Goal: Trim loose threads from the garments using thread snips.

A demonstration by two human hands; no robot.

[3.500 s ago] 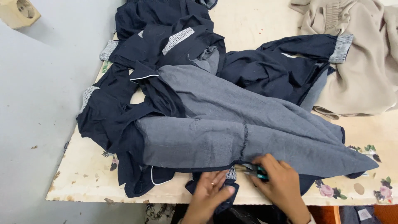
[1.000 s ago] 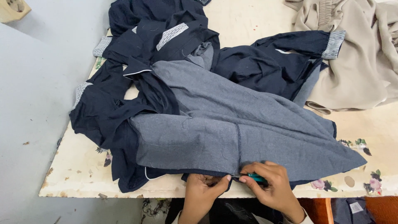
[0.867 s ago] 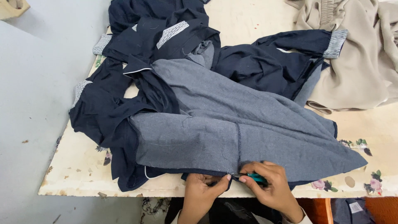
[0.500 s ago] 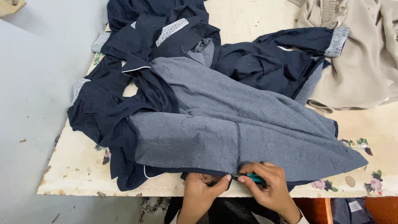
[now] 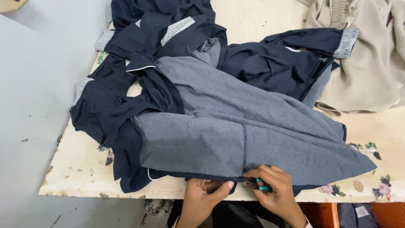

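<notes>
Grey cloth [image 5: 236, 139] lies flat on worktop [image 5: 76, 169], long way going left-right, pointy end right. Left hand [image 5: 202, 196] pinches its near hem. Right hand [image 5: 272, 190] closed on small teal tool [image 5: 263, 187] at seam

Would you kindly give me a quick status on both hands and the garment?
Left hand pinching hem of grey garment at table edge. Right hand holds small teal tool at the seam. Navy garments heaped alongside, not obstructing.

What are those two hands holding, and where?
The left hand pinches the grey garment's near hem; the right hand grips a small teal-handled tool at that edge.
</notes>
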